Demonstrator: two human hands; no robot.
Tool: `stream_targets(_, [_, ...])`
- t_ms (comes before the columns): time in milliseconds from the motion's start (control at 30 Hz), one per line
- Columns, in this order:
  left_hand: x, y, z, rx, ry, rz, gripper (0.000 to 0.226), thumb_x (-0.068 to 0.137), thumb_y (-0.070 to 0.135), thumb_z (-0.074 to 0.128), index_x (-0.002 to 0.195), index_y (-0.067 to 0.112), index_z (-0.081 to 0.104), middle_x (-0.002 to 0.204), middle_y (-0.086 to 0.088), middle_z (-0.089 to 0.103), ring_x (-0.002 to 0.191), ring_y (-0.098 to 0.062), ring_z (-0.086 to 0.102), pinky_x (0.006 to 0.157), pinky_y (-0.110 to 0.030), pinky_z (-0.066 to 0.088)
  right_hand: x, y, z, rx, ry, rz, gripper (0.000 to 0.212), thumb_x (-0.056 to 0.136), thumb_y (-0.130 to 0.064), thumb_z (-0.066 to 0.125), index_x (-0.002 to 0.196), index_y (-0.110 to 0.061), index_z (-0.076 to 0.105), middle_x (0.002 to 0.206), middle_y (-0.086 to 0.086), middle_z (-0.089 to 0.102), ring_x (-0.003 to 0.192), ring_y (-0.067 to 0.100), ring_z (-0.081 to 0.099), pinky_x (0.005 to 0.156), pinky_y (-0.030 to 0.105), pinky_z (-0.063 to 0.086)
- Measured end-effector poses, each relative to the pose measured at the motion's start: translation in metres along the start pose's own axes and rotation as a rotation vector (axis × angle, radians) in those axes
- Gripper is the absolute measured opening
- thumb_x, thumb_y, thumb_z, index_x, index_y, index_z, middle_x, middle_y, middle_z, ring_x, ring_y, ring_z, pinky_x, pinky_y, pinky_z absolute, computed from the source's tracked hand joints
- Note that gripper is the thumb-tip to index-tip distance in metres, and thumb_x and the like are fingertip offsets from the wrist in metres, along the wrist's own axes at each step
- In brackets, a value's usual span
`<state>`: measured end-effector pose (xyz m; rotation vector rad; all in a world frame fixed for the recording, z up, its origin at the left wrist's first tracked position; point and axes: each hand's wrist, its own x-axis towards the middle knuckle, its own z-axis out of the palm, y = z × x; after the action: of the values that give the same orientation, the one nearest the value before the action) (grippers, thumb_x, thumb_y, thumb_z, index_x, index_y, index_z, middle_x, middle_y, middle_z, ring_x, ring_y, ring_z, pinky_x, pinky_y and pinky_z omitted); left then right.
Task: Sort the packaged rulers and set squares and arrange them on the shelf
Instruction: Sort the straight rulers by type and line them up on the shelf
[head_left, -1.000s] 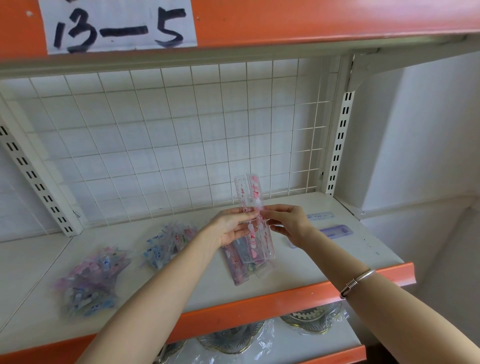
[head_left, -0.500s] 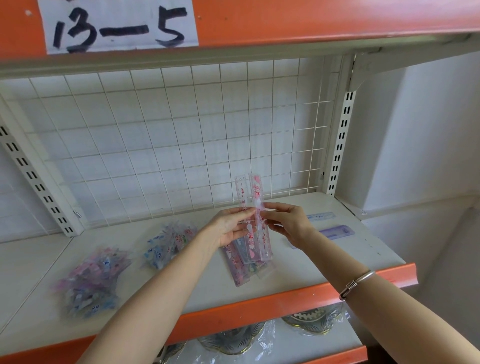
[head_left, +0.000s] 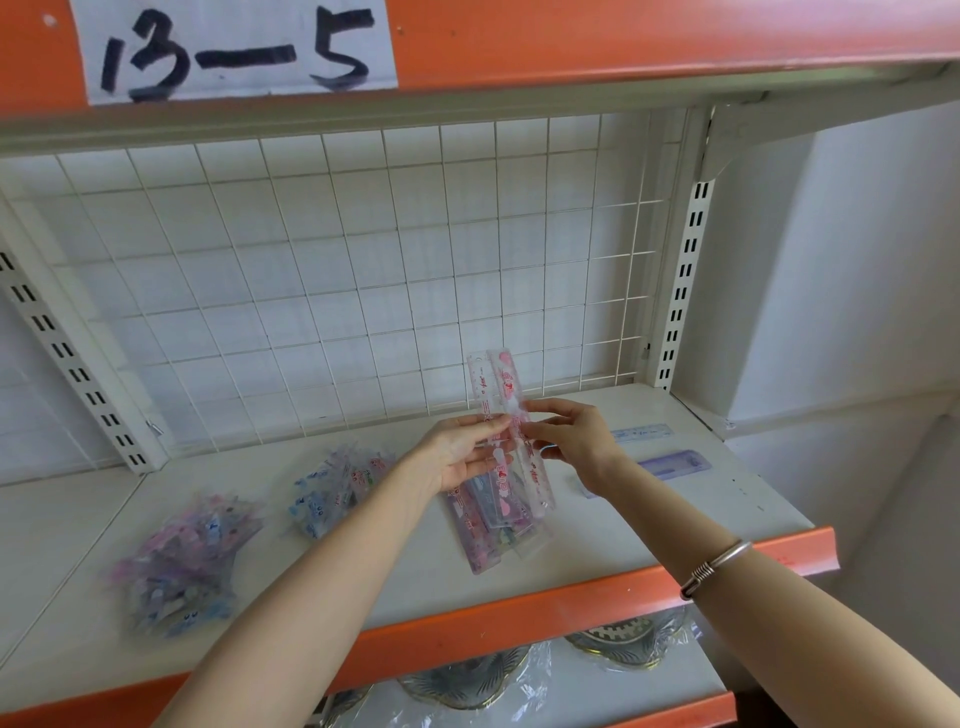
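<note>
Shelving in white metal with an orange front lip is carrying the stock, and a white wire grid panel is closing its back. Loose heaps of small blue-and-pink plastic packs are lying well to the left. A flat stack of packaged clear rulers is resting mid-shelf, directly under the hands. Above it, a pair of pink-printed clear plastic rulers is standing nearly upright, clear of the board.

The left hand is pinching them at mid-length, palm turned up, and the right hand is pinching the opposite edge with thumb and fingertips. Squaring the long edges flush before lowering seems wise, since slick sleeves are likely to slide apart under light pressure.

Room is lying open to the right, where a pale purple plastic ruler is resting near the shelf's end. The stack's near end is sitting close to the lip, so setting down further back looks safer.
</note>
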<state>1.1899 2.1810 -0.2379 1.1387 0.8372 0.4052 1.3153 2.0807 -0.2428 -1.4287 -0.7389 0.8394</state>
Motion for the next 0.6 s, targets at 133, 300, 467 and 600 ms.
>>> stream_targets(133, [-0.002,0.001,0.002,-0.023,-0.004,-0.014,0.005,0.088,0.009,0.065,0.093,0.008,0.064,0.077,-0.006,0.071,0.064,-0.015,0.068,0.053,-0.022,0.056,0.003,0.002,0.001,0.053,0.036,0.051,0.024,0.080,0.004,0.069,0.101,-0.007,0.068,0.082,0.015,0.068,0.065,0.021,0.058,0.076,0.034,0.057])
stream_targets(300, [-0.004,0.004,0.002,0.011,-0.025,-0.014,0.015,0.095,0.000,0.050,0.091,0.004,0.064,0.088,-0.012,0.064,0.075,-0.020,0.063,0.057,-0.022,0.057,0.003,0.004,-0.004,0.114,0.082,0.084,0.023,0.081,0.005,0.067,0.099,-0.009,0.068,0.071,0.008,0.068,0.054,0.014,0.059,0.056,0.020,0.053])
stream_targets(467, [-0.001,0.003,0.000,0.232,0.033,0.124,0.010,0.093,0.000,0.055,0.098,0.003,0.064,0.076,-0.008,0.068,0.063,-0.019,0.066,0.058,-0.025,0.055,0.004,0.000,-0.009,0.109,0.084,0.038,0.025,0.083,0.006,0.064,0.100,-0.013,0.069,0.074,0.007,0.069,0.057,0.014,0.058,0.064,0.022,0.053])
stream_targets(600, [0.003,0.000,-0.002,0.442,0.117,0.263,0.019,0.087,0.005,0.067,0.105,0.002,0.070,0.069,-0.005,0.070,0.054,-0.015,0.063,0.072,-0.032,0.054,0.005,-0.007,-0.011,0.079,0.098,-0.021,0.027,0.084,0.007,0.061,0.100,-0.013,0.069,0.070,0.006,0.064,0.052,0.013,0.050,0.052,0.020,0.045])
